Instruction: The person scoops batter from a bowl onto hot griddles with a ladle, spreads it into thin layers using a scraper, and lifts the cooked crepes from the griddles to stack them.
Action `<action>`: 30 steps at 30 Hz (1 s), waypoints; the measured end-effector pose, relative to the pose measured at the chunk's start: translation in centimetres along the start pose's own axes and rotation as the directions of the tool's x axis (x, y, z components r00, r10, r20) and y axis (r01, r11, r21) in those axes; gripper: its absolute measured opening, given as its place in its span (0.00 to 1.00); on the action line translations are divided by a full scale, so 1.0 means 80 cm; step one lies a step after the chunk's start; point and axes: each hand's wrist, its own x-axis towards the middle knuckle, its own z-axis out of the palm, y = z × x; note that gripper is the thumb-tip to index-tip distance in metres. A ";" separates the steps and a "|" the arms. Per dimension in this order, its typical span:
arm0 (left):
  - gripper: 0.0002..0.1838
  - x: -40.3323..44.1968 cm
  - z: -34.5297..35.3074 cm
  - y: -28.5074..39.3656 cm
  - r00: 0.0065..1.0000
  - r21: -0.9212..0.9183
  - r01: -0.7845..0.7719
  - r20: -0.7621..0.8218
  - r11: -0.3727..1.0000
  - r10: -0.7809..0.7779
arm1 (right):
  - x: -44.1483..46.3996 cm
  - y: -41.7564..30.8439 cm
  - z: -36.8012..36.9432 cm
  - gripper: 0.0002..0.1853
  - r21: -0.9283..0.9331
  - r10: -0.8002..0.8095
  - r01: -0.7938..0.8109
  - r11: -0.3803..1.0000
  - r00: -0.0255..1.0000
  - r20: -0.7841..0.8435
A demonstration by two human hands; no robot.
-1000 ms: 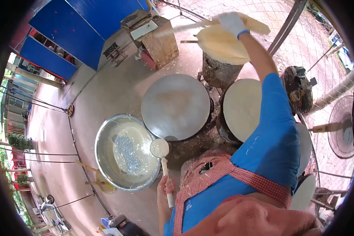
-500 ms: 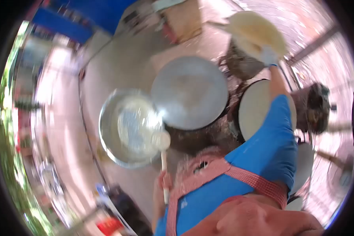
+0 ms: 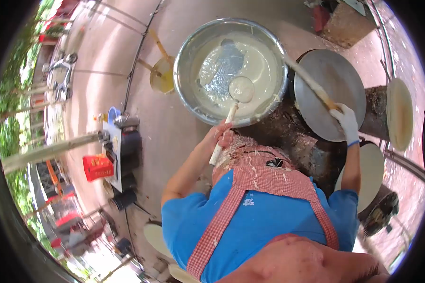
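My bare left hand [image 3: 218, 136] is closed around the pale handle of a ladle [image 3: 241, 89], whose round bowl, full of white batter, is over the wide metal basin [image 3: 180, 89]. Creamy batter [image 3: 262, 61] coats the inside of the basin, with bare metal showing in its middle. My right hand [image 3: 347, 123], in a white glove, grips the brown end of a long wooden spatula [image 3: 311, 84] crusted with batter. The spatula slants across a round grey griddle [image 3: 335, 101], its far tip near the basin's rim. I cannot tell whether it touches the griddle.
A round thin pancake [image 3: 400, 114] lies at the far right. Another pale round surface [image 3: 370, 174] is beside my right forearm. Left of the basin stands a small container [image 3: 163, 81] of yellow liquid with sticks in it. A cardboard box [image 3: 347, 24] is at the back right.
My right hand has let go of the pancake at the far right and come back over the griddle with the spatula. The ladle has moved further into the basin. My view has turned.
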 end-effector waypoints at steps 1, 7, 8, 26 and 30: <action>0.10 0.007 0.002 0.031 0.997 0.083 -0.027 -0.065 0.996 0.033 | 0.005 -0.019 0.028 0.25 -0.091 -0.050 0.049 0.995 0.999 -0.013; 0.12 0.184 -0.046 0.212 0.956 0.618 -0.053 -0.195 0.785 0.219 | 0.005 -0.101 0.185 0.19 -0.551 -0.067 -0.044 0.834 0.981 -0.181; 0.11 0.234 -0.073 0.226 0.956 0.581 -0.096 -0.173 0.809 0.238 | 0.008 -0.117 0.207 0.17 -0.594 0.022 -0.138 0.792 0.980 -0.198; 0.19 0.326 -0.072 0.271 0.841 0.726 -0.268 -0.144 0.633 0.521 | 0.051 -0.128 0.320 0.21 -0.369 0.088 -0.187 0.910 0.959 -0.271; 0.28 0.333 -0.101 0.276 0.726 0.844 -0.353 -0.026 0.405 0.687 | 0.056 -0.127 0.326 0.18 -0.498 0.333 -0.449 0.742 0.892 -0.307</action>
